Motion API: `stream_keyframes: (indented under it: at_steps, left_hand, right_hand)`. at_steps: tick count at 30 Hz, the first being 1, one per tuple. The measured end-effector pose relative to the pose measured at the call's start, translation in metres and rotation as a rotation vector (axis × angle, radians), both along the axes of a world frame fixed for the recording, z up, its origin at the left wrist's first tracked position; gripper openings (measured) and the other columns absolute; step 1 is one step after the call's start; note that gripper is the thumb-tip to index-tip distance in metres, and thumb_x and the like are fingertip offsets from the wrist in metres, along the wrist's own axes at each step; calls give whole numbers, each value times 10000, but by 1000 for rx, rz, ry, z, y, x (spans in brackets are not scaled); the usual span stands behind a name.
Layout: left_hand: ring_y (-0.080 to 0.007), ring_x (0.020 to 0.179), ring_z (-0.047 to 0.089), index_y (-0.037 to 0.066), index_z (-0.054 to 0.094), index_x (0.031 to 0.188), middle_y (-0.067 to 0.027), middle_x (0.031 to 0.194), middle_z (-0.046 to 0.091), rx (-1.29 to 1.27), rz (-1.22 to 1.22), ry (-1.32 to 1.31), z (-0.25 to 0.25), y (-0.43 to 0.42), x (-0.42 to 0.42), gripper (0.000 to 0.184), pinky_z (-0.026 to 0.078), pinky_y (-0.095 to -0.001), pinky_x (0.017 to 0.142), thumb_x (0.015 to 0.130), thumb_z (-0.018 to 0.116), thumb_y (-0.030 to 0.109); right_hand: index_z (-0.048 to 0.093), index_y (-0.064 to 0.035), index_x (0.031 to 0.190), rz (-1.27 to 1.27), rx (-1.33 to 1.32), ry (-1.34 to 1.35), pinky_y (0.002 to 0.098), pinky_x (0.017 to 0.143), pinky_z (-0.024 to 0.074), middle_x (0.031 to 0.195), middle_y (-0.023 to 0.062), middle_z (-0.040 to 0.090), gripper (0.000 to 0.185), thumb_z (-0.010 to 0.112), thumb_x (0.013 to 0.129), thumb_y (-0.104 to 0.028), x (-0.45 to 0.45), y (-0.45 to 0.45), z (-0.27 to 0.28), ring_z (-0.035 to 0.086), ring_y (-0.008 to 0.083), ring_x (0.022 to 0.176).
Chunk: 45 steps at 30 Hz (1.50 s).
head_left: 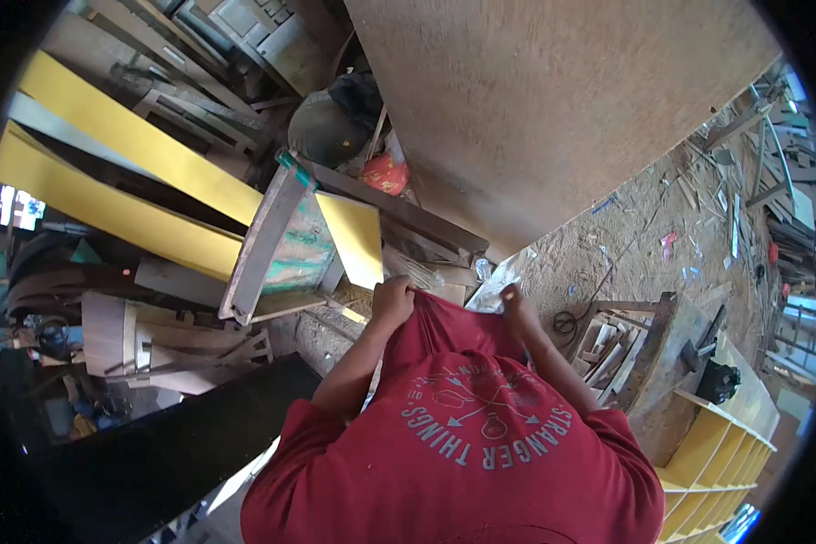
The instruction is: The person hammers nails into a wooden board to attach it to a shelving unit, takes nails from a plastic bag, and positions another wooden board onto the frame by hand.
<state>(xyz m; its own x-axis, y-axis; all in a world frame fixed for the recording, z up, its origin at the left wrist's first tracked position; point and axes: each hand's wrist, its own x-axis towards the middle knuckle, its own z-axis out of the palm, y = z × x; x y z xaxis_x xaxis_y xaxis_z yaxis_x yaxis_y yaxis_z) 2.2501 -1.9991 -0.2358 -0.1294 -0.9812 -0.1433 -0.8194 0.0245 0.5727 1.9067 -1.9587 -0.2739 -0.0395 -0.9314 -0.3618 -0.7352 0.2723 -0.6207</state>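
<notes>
My left hand (394,301) is closed on the hem of the red shirt (480,399) that I wear. On the other side of the hem, my right hand (519,308) also grips the cloth, its fingers curled. The fabric is stretched out between both hands, away from my body. Beyond my left hand stands a yellow panel piece (354,238) beside a green-stained wooden stand (295,249). A clear plastic sheet (497,288) lies just past the hem, near my right hand.
A large plywood sheet (562,100) fills the upper middle. Long yellow boards (145,136) reach in from the left, above a black panel (181,444). At the right are a box of wood offcuts (607,349) and a yellow shelf unit (712,453). Sawdust covers the floor (626,245).
</notes>
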Motion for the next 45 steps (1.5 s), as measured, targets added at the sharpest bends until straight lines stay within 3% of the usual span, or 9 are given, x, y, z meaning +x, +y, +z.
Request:
stream_keyframes:
  at_steps: [6, 9, 13, 16, 21, 24, 28, 39, 45]
  left_hand:
    - [-280, 1009, 741, 32, 765, 1155, -130, 1069, 785, 1038, -581, 171, -48, -95, 51, 547, 574, -397, 898, 813, 869, 446]
    - [-341, 1125, 693, 34, 709, 1262, -164, 1196, 737, 276, -214, 276, -56, -148, 110, 601, 541, -448, 989, 845, 854, 442]
    - [-390, 1352, 535, 28, 531, 1467, -214, 1424, 597, -374, -54, -410, -48, -201, 178, 715, 408, -520, 1144, 818, 752, 230]
    - [-364, 1444, 454, 52, 458, 1515, -199, 1542, 490, -289, -271, -594, -63, -208, 202, 804, 356, -538, 1193, 815, 797, 256]
    - [-362, 1128, 613, 130, 696, 1100, -83, 1117, 686, -145, -504, -554, -18, -212, 178, 418, 461, -555, 1025, 761, 865, 308]
    - [-365, 1061, 668, 137, 734, 1061, -112, 1078, 719, 126, -739, -252, -22, -190, 177, 330, 530, -516, 933, 783, 835, 283]
    - [-386, 1047, 717, 171, 770, 1183, -153, 1092, 759, 358, -860, -582, -22, -143, 144, 324, 564, -519, 896, 893, 759, 315]
    - [-397, 847, 729, 106, 781, 1077, -191, 874, 735, 85, -1230, -229, 290, -13, -129, 287, 555, -470, 767, 856, 816, 286]
    - [-362, 924, 729, 34, 763, 1067, -153, 973, 765, -445, -1267, 188, 359, 87, -253, 332, 563, -428, 835, 808, 889, 200]
  right_hand:
    - [713, -39, 1072, 113, 95, -53, 514, 836, 567, 992, 248, 744, 280, 678, 989, -304, 21, -6, -40, 725, 453, 942]
    - [752, -55, 1052, -48, 145, -35, 474, 788, 573, 932, 220, 755, 328, 732, 962, -370, 48, 5, 9, 751, 393, 894]
    - [735, -48, 1064, -311, 68, -25, 413, 743, 561, 899, 169, 740, 283, 765, 954, -307, 59, 48, 14, 723, 301, 804]
    - [730, -36, 1068, -332, 70, 10, 399, 752, 551, 944, 165, 737, 282, 765, 958, -293, 58, 86, 14, 712, 278, 825]
    - [741, -30, 1137, -601, 232, -46, 442, 819, 570, 974, 223, 756, 338, 733, 989, -334, 82, 124, 64, 747, 369, 914]
    - [738, -27, 1139, -591, 243, -43, 441, 823, 569, 985, 226, 756, 329, 732, 989, -320, 86, 153, 49, 749, 372, 925]
    - [740, -37, 1142, -582, 226, -126, 425, 825, 563, 980, 191, 755, 345, 750, 973, -337, 92, 157, 45, 732, 310, 914]
    - [686, -2, 1309, -221, -574, -294, 392, 945, 551, 1094, 155, 762, 700, 854, 858, -510, 55, 170, 71, 721, 262, 1038]
    - [709, 27, 1228, -872, -547, -713, 337, 909, 548, 1030, 93, 775, 623, 860, 889, -473, -23, 279, 135, 674, 122, 985]
